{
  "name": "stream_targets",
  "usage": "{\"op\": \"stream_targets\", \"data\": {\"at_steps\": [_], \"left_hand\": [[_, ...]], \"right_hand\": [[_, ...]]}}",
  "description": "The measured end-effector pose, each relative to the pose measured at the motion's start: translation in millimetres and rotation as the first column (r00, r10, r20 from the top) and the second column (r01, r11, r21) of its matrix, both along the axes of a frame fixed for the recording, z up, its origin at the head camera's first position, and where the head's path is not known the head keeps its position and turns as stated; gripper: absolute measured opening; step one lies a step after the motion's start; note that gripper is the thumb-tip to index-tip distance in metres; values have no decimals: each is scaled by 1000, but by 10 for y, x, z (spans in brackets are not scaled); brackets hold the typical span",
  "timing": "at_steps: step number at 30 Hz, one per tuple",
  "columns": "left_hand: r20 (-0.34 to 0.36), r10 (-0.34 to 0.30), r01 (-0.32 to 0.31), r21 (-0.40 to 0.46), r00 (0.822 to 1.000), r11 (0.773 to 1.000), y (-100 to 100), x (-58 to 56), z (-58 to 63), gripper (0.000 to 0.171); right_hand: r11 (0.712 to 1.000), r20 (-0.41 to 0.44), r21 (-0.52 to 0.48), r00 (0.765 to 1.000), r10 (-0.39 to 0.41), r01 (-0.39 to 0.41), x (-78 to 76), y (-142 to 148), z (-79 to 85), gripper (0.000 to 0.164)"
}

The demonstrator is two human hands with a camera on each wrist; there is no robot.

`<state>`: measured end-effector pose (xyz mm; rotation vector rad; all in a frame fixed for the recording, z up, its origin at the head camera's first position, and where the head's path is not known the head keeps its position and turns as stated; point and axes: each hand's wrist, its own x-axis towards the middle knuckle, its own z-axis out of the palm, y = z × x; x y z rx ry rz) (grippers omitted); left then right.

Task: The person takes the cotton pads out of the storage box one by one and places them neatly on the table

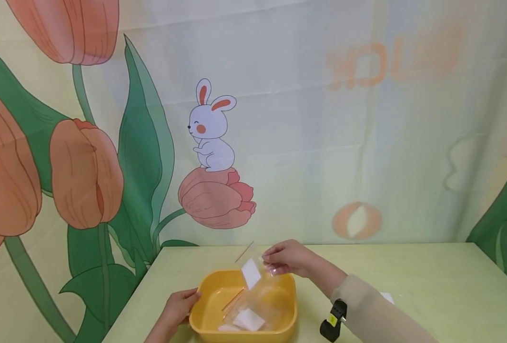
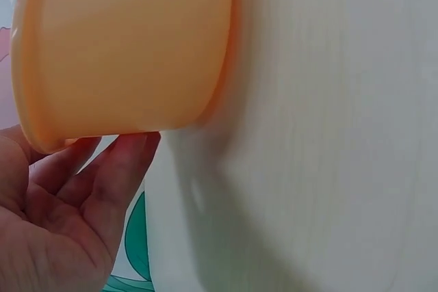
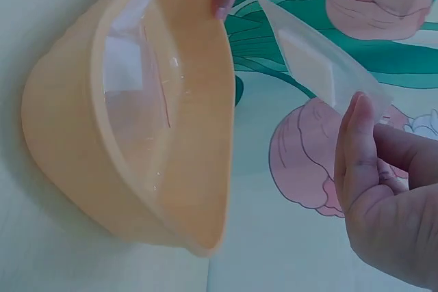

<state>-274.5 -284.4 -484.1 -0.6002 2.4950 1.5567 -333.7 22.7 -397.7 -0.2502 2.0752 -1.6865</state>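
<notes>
A yellow plastic basin stands on the table in the head view. My left hand grips its left side, thumb at the rim and fingers against the outer wall, as the left wrist view shows with the hand beside the basin. Above the basin, my right hand pinches one edge of a clear plastic bag with a white card-like piece inside and a thin reddish line along one end. Similar clear bags with white pieces lie in the basin; their number is unclear.
A pale green table meets a hanging cloth printed with tulips and a rabbit. Part of a white item shows behind the right forearm. A black strapped device sits at the right sleeve.
</notes>
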Motion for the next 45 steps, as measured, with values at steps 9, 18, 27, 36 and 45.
{"op": "stream_targets", "data": {"at_steps": [9,18,27,36,45], "left_hand": [[-41,46,-45,11,998,999,33,53,-22,44],[-46,59,-58,20,997,998,37,49,-2,44],[-47,103,-102,28,994,994,64,48,-77,45],[-85,123,-119,45,989,992,104,80,-125,45],[-110,172,-165,70,979,984,185,103,-149,46]], "right_hand": [[988,22,-153,1000,13,-9,48,471,56,22],[967,15,-256,1000,13,-9,60,1024,-25,11],[918,63,-397,997,39,-11,111,1565,-291,23],[900,77,-435,996,51,-13,196,2073,-466,26],[890,103,-456,992,75,-20,246,2503,-636,26]]}}
